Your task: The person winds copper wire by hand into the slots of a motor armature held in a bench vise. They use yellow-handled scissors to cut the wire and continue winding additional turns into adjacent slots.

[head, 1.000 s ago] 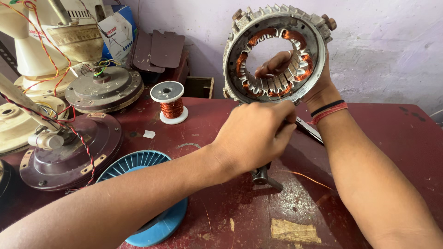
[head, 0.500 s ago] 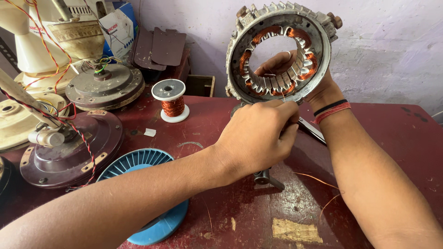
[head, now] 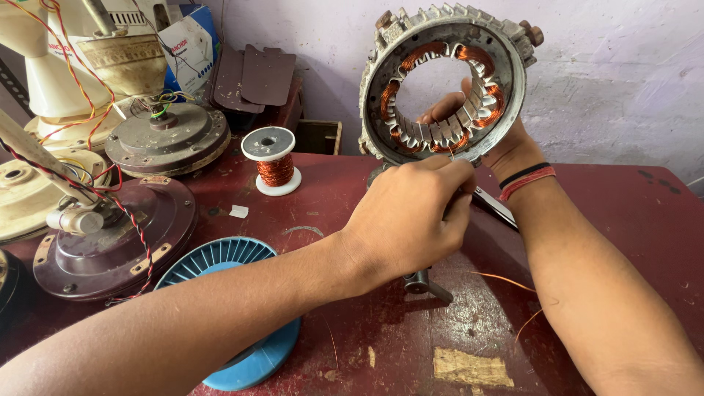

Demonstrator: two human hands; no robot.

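- Stator ring [head: 444, 81]: round grey metal frame with a toothed rim; copper windings sat in slots around its inner face. It was held upright above the dark red table [head: 623, 213].
- Right hand [head: 490, 139]: closed on the ring's lower edge, fingers through the opening.
- Left hand [head: 414, 216]: fingertips pinched together at the ring's bottom edge.
- Copper wire spool [head: 272, 161]: upright on the table, well apart to the left.

Right hand [head: 506, 143] grips upright stator ring [head: 444, 81] (copper windings); left hand [head: 411, 220] touches its lower rim.
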